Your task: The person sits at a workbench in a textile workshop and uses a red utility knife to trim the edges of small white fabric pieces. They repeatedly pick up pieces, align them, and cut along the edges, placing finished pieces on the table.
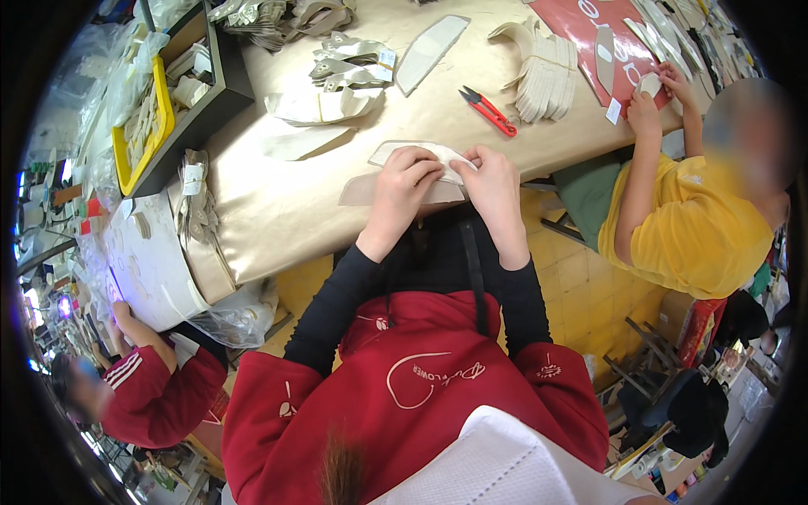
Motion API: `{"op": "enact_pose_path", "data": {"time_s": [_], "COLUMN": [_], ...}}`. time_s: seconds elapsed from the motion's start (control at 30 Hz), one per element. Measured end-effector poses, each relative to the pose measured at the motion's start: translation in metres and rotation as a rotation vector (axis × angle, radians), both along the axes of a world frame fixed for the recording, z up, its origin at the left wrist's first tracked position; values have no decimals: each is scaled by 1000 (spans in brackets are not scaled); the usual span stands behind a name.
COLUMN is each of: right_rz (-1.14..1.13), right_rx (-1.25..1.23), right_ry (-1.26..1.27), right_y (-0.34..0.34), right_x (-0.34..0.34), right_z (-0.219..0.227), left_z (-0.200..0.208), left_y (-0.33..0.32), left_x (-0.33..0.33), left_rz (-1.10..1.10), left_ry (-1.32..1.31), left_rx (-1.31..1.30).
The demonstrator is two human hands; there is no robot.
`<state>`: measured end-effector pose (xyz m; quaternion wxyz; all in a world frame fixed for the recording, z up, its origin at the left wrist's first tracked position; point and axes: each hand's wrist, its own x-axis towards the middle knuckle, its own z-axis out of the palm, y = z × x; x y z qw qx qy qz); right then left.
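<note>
At the near edge of the table, my left hand (404, 187) and my right hand (493, 188) meet over a pale, curved cut piece (449, 156). Fingers of both hands pinch it between them. A flat, greyish cut piece (359, 190) lies under my left hand, its right end showing below my fingers. Red-handled thread snips (489, 112) rest on the table just beyond my right hand. Past my left hand lie a pale curved piece (307, 142) and a small stack of white pieces (324, 104).
Bundled cut pieces (545, 74) and a long grey piece (431, 53) lie on the paper-covered table (252, 189). A dark box with a yellow tray (172, 114) stands at the left. A person in yellow (690, 227) works at the right, another in red (156, 387) at the left.
</note>
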<state>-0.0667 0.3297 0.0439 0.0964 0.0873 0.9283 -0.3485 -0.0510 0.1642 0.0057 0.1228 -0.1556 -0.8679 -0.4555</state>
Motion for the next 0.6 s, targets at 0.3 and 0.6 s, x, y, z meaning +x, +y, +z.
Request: {"op": "enact_pose_path", "data": {"time_s": [0.3,0.6], "right_rz": [-6,-17], "right_rx": [-3,37], "right_ry": [52,63], "right_y": [0,-4], "right_x": [1,-4], "right_z": [-3,-1], "left_z": [2,6], "left_y": [2,1], "left_x": [1,3], "left_rz": [-65,-87], "left_ry": [123,94], "left_rx": [-160,-169]}}
